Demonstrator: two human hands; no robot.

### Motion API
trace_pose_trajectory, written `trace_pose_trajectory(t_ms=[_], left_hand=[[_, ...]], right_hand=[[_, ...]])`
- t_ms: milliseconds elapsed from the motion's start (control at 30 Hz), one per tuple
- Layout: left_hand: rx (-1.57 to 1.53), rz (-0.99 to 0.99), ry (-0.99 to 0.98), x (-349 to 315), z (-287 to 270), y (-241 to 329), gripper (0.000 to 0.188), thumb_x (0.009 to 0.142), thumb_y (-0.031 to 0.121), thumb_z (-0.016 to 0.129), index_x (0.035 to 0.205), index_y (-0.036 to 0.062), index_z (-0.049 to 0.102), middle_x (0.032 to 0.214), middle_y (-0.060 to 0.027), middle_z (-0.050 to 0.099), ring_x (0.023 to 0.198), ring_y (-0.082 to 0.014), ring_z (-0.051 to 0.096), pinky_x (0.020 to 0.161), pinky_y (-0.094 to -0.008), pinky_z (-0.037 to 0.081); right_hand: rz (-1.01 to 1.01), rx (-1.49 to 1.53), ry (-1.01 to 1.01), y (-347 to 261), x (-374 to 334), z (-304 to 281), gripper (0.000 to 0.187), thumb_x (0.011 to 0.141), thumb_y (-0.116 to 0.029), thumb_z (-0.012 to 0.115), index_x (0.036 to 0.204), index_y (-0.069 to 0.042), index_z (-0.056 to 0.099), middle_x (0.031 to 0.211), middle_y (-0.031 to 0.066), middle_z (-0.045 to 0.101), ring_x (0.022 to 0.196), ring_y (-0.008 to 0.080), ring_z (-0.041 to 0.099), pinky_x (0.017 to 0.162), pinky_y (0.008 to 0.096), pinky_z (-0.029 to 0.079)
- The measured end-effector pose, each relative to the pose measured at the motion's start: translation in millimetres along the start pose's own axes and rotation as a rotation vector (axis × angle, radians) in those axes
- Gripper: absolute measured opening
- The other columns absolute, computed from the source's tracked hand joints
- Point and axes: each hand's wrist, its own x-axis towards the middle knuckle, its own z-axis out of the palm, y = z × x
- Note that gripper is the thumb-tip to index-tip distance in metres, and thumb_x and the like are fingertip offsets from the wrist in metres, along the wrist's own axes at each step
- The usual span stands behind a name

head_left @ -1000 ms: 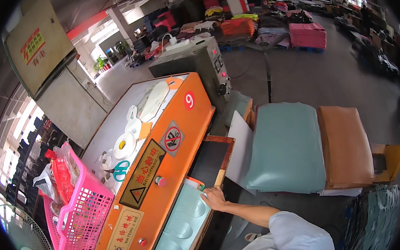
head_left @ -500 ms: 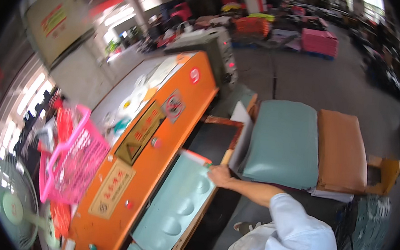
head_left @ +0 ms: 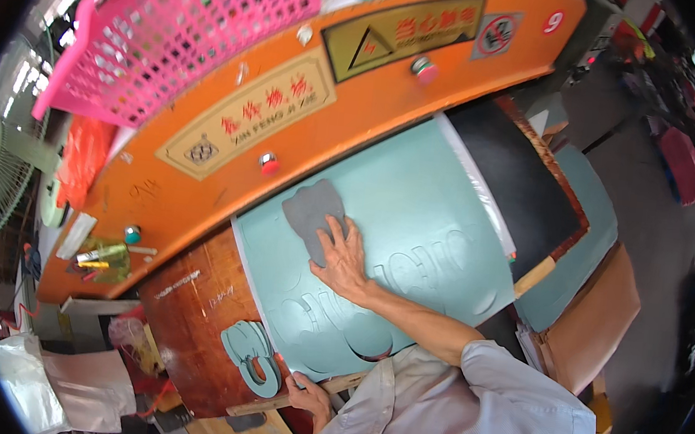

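A glossy teal sheet [head_left: 400, 189] lies over a wooden board [head_left: 187, 319], with raised and cut outlines pressed into it. My right hand [head_left: 343, 263] rests on the sheet with its fingers spread, the fingertips over the edge of a flat dark grey piece [head_left: 310, 213] with a wavy outline. My left hand [head_left: 309, 396] is at the sheet's near left corner, its fingers bent and seemingly closed on the edge; part of the grip is hidden. Beside that hand, a small stack of teal cut-out pieces [head_left: 249, 354] with a looped shape sits on the board.
Behind the sheet runs an orange machine beam [head_left: 229, 139] with buttons. A pink basket [head_left: 190, 26] sits on top of it. A black panel [head_left: 518, 183] adjoins the sheet at right, with stacked teal sheets [head_left: 584, 240] and brown sheets [head_left: 593, 316] beyond. A fan [head_left: 11, 151] stands far left.
My view has swung leftward and closer to the machine. My right hand has gone from the sheet's far end to its middle, onto the grey piece. The teal cut-outs now lie on the board.
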Motion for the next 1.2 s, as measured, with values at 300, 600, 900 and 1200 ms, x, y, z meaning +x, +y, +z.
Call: trace_pose_trajectory(t_ms=[300, 600, 900, 1200], left_hand=[[-0.117, -0.147, -0.041, -57.5, -45.5, 10.2, 0.038, 0.113, 0.027, 0.053, 0.085, 0.0023, 0.047, 0.072, 0.0006, 0.037, 0.070, -0.0121, 0.032, 0.059, -0.0315, 0.032], [-0.099, -0.120, 0.010, -40.3, -35.7, 18.9, 0.037, 0.112, 0.025, 0.054, 0.084, 0.0018, 0.046, 0.072, 0.0000, 0.034, 0.070, -0.0125, 0.030, 0.059, -0.0329, 0.031], [-0.102, 0.105, 0.213, 29.0, 35.6, 12.4, 0.036, 0.108, 0.030, 0.057, 0.098, -0.0042, 0.064, 0.075, -0.0208, 0.061, 0.065, -0.0334, 0.051, 0.065, -0.0460, 0.043], [-0.084, 0.118, 0.226, 88.5, 62.1, 48.1, 0.036, 0.105, 0.032, 0.058, 0.106, -0.0021, 0.070, 0.082, -0.0262, 0.069, 0.075, -0.0474, 0.065, 0.072, -0.0533, 0.048]], right_hand=[[0.484, 0.990, -0.184, 59.3, 4.1, -134.9, 0.058, 0.079, -0.012, 0.087, 0.133, 0.001, 0.068, 0.151, 0.0135, 0.057, 0.139, 0.0265, 0.055, 0.115, 0.0417, 0.046], [0.068, 0.022, 0.056, 83.2, -4.8, -100.5, 0.054, 0.067, -0.017, 0.087, 0.117, -0.003, 0.072, 0.142, 0.0076, 0.060, 0.139, 0.0462, 0.046, 0.105, 0.0547, 0.050], [-0.049, 0.105, 0.224, 117.0, 28.7, -108.2, 0.051, 0.083, -0.026, 0.084, 0.123, 0.000, 0.069, 0.134, 0.0148, 0.061, 0.131, 0.0419, 0.052, 0.104, 0.0491, 0.051], [-0.143, 0.277, 0.535, 128.4, 97.3, -272.4, 0.016, 0.095, -0.015, 0.073, 0.096, -0.002, 0.065, 0.084, 0.0096, 0.060, 0.078, 0.0265, 0.060, 0.074, 0.0401, 0.051]])
